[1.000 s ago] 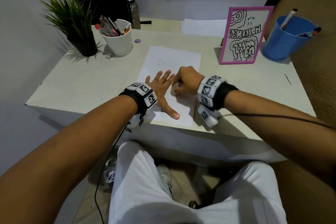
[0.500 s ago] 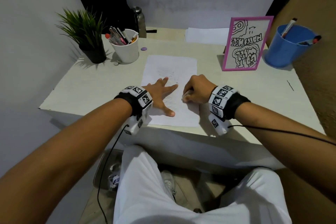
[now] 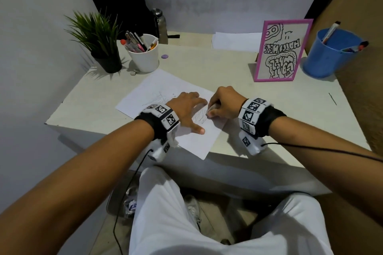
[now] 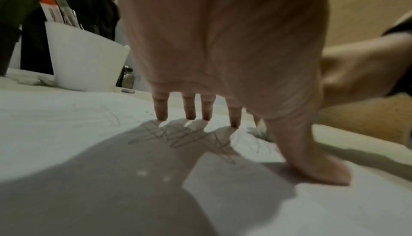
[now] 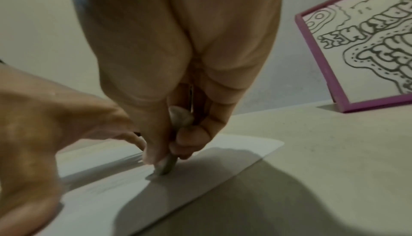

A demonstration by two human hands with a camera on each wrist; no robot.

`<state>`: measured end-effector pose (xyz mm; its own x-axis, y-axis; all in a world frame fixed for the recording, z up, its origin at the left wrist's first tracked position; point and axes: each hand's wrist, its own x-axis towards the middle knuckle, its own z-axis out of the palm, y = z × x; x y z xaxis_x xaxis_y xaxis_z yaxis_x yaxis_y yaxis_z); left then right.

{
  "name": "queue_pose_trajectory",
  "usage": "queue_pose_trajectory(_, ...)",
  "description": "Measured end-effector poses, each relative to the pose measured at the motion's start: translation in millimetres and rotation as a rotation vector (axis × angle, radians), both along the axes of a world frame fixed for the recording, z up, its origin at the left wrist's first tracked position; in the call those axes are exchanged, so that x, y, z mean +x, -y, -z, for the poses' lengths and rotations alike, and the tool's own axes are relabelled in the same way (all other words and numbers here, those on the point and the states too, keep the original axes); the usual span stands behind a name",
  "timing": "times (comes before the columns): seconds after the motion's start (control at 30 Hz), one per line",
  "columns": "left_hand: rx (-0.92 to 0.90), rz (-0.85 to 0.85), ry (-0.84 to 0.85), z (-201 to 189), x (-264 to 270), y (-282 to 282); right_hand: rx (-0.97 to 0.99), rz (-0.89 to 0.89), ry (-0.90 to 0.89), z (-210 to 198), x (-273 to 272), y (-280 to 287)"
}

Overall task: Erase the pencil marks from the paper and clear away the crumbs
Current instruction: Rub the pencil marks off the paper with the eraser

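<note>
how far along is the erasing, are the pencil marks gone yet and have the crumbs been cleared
Midway. Not done: pencil scribbles still show on the paper under the left hand, which presses it flat with spread fingers. In hand: the right hand pinches the eraser, its tip on the sheet. Left: the remaining marks, then the crumbs; dark specks lie on the paper near the fingertips.
</note>
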<state>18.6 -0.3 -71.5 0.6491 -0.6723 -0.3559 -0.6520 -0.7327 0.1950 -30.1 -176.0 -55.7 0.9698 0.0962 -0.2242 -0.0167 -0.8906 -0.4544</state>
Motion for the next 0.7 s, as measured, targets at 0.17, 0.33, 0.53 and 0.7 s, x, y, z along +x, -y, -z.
queue_pose_trajectory(0.17, 0.091, 0.033, 0.048, 4, 6, 8, -0.030, 0.133, 0.074, -2, 17, 0)
queue_pose_trajectory(0.33, 0.112, 0.076, 0.093, 13, 8, 4, -0.052, -0.098, -0.037, 4, -25, -29)
queue_pose_trajectory(0.53, 0.154, 0.083, 0.076, 18, 8, 1, -0.056, 0.099, 0.040, 3, 5, -11)
queue_pose_trajectory(0.7, 0.133, 0.082, 0.086, 18, 6, 0, -0.092, -0.019, -0.054, -7, -9, -22)
